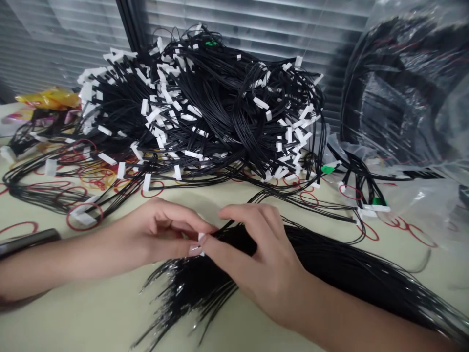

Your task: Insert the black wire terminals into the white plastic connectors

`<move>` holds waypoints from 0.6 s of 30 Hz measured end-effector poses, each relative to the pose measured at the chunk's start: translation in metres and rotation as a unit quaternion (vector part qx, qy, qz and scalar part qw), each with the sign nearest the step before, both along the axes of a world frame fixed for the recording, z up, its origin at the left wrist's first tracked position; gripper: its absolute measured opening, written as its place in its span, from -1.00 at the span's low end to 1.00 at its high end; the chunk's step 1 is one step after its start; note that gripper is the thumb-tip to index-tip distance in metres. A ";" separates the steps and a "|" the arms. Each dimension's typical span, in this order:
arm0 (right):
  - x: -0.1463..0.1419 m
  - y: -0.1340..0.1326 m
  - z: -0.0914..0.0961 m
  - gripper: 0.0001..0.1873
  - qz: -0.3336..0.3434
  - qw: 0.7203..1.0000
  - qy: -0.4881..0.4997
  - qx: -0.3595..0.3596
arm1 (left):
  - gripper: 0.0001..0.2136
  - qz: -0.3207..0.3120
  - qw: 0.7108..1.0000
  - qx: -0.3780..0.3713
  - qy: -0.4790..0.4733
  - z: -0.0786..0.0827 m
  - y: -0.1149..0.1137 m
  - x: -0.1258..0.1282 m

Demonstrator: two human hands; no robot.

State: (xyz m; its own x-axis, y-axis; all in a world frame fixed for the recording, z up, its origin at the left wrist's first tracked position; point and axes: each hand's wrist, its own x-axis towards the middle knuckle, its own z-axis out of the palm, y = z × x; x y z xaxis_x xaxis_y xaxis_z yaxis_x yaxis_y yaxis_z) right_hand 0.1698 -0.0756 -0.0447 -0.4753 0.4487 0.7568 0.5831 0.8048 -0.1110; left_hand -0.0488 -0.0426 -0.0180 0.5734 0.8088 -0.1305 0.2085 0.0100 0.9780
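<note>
Between the fingertips of my left hand point(157, 234) is a small white connector point(201, 243), pinched between thumb and index finger. My right hand point(260, 254) meets it there, its thumb touching the connector's right side and its index finger arched above. A black wire seems to run from the connector toward my right fingers; its end is hidden by them. Under both hands lies a thick bundle of loose black wires point(330, 259), its bare, shiny ends point(172, 293) fanned out at the lower left.
A big heap of black cables with white connectors point(227, 107) rises at the back, against window blinds point(256, 24). Red rubber bands point(414, 232) are scattered on the pale table point(91, 313). A clear plastic bag of black cables point(395, 98) stands at the right, a yellow packet point(51, 98) at the left.
</note>
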 end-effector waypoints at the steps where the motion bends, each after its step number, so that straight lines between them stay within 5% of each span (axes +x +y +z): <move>1: 0.000 -0.001 0.001 -0.77 0.004 1.000 0.002 -0.004 | -0.80 0.004 1.000 -0.007 0.002 0.000 0.000 0.000; 6: 0.002 -0.004 0.002 -0.80 -0.003 1.000 -0.012 -0.013 | -0.83 -0.005 1.000 -0.016 0.001 -0.001 0.001 0.000; 12: 0.003 0.003 0.000 -0.84 0.004 0.988 0.146 -0.059 | -0.79 0.073 0.995 -0.063 -0.017 -0.002 0.003 0.004; 18: 0.001 0.002 -0.006 -0.76 0.000 0.998 0.049 -0.042 | -0.80 0.086 0.992 -0.083 -0.047 -0.001 0.004 0.005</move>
State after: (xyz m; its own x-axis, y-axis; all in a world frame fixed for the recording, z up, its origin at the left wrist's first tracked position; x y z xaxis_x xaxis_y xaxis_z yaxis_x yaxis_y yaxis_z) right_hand 0.1704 -0.0731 -0.0503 -0.4009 0.5124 0.7595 0.5663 0.7902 -0.2341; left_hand -0.0439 -0.0388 -0.0190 0.4443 0.8678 -0.2227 0.0985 0.1997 0.9749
